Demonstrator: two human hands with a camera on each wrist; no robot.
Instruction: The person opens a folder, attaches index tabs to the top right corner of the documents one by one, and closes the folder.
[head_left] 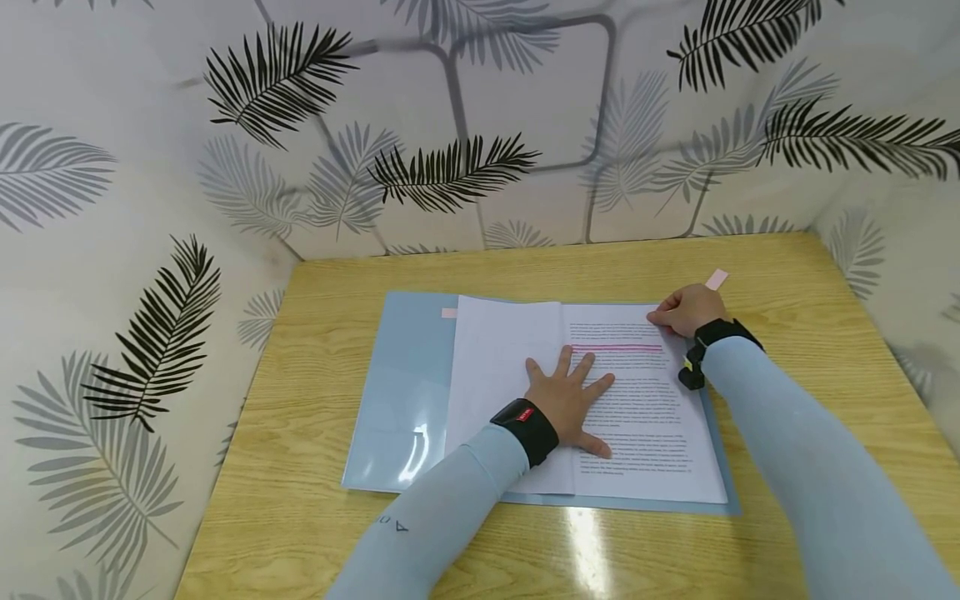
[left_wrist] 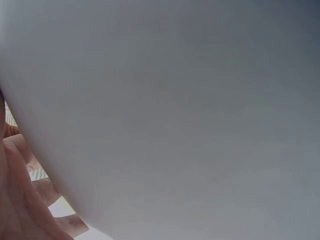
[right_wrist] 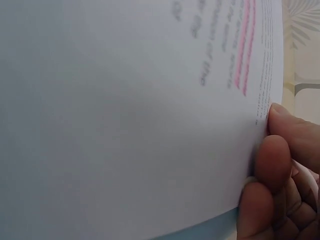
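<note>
A bound document lies open in a light blue folder [head_left: 408, 375] on the wooden table. My left hand [head_left: 562, 400] rests flat with spread fingers across the fold, over the blank left page [head_left: 502, 375] and the printed right page [head_left: 637, 408]. Pink lines [head_left: 617, 347] mark text near the top of that right page. At its upper right corner, my right hand [head_left: 688, 310] pinches the page edge, thumb [right_wrist: 287, 125] and curled fingers [right_wrist: 272, 160] showing in the right wrist view. A pink paper strip [head_left: 717, 279] sticks out just behind the right knuckles.
Another pink tab [head_left: 448, 313] shows at the left page's outer edge, over the folder cover. Wood-grain table [head_left: 300, 417] surrounds the folder. Leaf-patterned walls [head_left: 525, 125] stand behind the table and at both sides.
</note>
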